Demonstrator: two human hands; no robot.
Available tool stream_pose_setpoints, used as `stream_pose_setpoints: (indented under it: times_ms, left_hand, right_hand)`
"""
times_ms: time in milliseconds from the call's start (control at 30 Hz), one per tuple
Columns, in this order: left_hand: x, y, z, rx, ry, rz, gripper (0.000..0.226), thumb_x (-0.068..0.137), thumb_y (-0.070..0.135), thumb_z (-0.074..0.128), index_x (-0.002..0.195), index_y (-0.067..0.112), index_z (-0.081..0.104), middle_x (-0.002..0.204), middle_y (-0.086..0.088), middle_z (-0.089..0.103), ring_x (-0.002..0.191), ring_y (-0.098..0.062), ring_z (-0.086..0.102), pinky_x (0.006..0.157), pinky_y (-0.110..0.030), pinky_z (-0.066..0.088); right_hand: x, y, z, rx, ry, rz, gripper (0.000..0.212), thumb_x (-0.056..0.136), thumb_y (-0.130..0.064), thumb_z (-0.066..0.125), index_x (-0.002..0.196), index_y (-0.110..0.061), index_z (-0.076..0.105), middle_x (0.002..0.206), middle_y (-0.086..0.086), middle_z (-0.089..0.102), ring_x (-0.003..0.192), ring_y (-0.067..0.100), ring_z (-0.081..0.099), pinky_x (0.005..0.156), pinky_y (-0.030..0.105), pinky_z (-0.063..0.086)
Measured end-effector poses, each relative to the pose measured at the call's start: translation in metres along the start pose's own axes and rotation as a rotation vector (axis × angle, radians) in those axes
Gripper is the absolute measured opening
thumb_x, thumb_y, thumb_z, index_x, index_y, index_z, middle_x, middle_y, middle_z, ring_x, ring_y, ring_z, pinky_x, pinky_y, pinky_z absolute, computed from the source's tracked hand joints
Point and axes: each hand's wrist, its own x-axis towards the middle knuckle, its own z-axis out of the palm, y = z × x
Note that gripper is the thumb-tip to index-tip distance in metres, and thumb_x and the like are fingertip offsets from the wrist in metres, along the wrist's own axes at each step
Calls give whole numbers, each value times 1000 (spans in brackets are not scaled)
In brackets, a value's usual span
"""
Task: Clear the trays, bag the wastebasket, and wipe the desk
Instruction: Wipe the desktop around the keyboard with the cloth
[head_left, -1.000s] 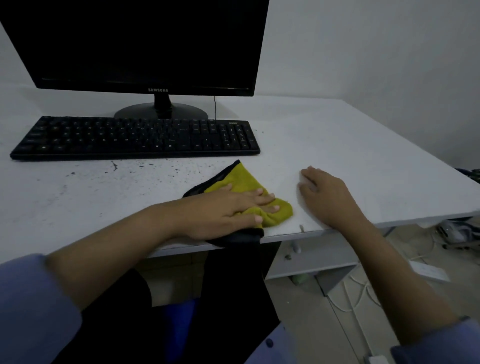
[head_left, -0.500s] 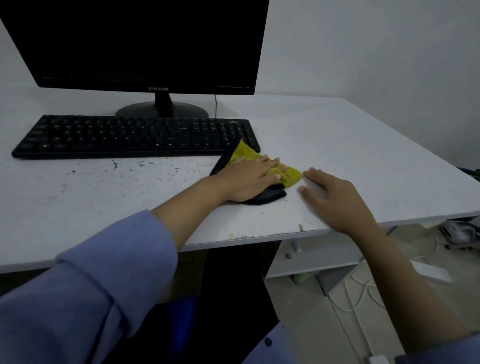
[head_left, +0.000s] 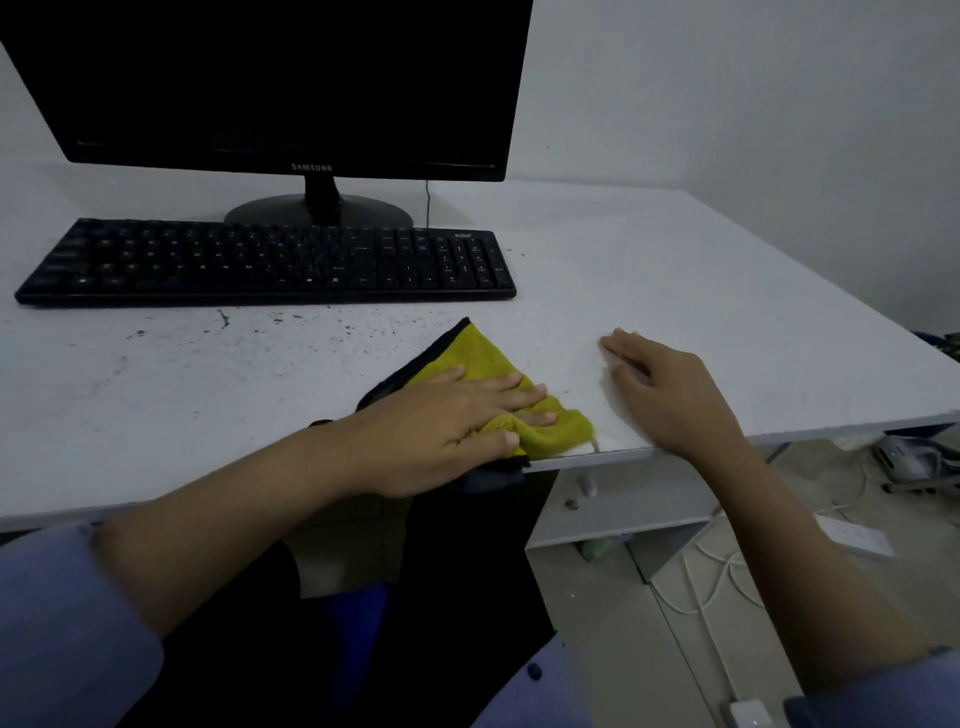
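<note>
A yellow cloth with a black edge (head_left: 480, 358) lies on the white desk (head_left: 675, 291) at its front edge, partly hanging over it. My left hand (head_left: 447, 426) presses flat on the cloth with straight fingers. My right hand (head_left: 670, 389) rests palm down on the bare desk just right of the cloth, fingers relaxed. Dark specks and smudges (head_left: 223, 332) mark the desk surface in front of the keyboard.
A black keyboard (head_left: 260, 262) sits behind the cloth, with a black monitor (head_left: 291, 88) on its stand behind that. The desk's right edge drops to the floor, where white cables (head_left: 711, 577) and a white power strip (head_left: 852, 535) lie. A shelf (head_left: 623, 499) is under the desk.
My left hand has dragged the cloth back from beside the keyboard to the desk's front edge. My right hand has stayed in place on the desk.
</note>
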Motion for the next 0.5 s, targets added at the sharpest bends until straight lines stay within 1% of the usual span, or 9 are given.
stream_pose_setpoints:
  times_ms: [100,167,267,333,400,500]
  left_hand:
    - [-6,-2,-3,-2,46,-59,51,90,47,21,140,39,31,150,27,17,138,12,6,114,-23,4]
    - [-1,-4,-3,42,79,-119,55,90,47,19,142,35,28,151,23,16,137,9,7,114,-26,7]
    - [20,-5,0,127,158,-233,49,97,41,23,145,29,25,156,11,15,143,-5,10,117,-36,13]
    - [40,-1,2,186,185,-302,49,99,36,25,147,25,22,157,5,13,145,-13,9,117,-40,14]
    - [55,2,3,230,171,-296,51,99,35,25,148,22,19,158,3,10,145,-16,6,116,-40,13]
    - [64,0,0,221,127,-237,53,99,38,25,148,22,17,158,4,7,146,-16,3,116,-39,10]
  right_hand:
    - [-1,-3,0,-6,7,5,38,92,-20,43,128,-19,54,143,-2,47,130,19,44,106,28,31]
    - [-2,-4,0,-7,10,10,37,91,-20,45,127,-19,55,141,-1,49,128,20,46,104,29,33]
    - [-2,-3,1,-3,14,15,39,90,-22,46,128,-20,54,143,-2,47,131,17,43,106,27,31]
    - [-1,-3,2,-6,19,20,40,90,-24,47,129,-21,53,144,-2,45,133,15,41,108,27,29]
    - [-1,-2,2,-19,20,21,40,90,-26,48,130,-22,53,144,-3,46,133,14,41,109,27,29]
    - [-2,-2,2,-19,32,17,40,89,-26,50,129,-22,54,142,-3,47,132,14,42,110,28,30]
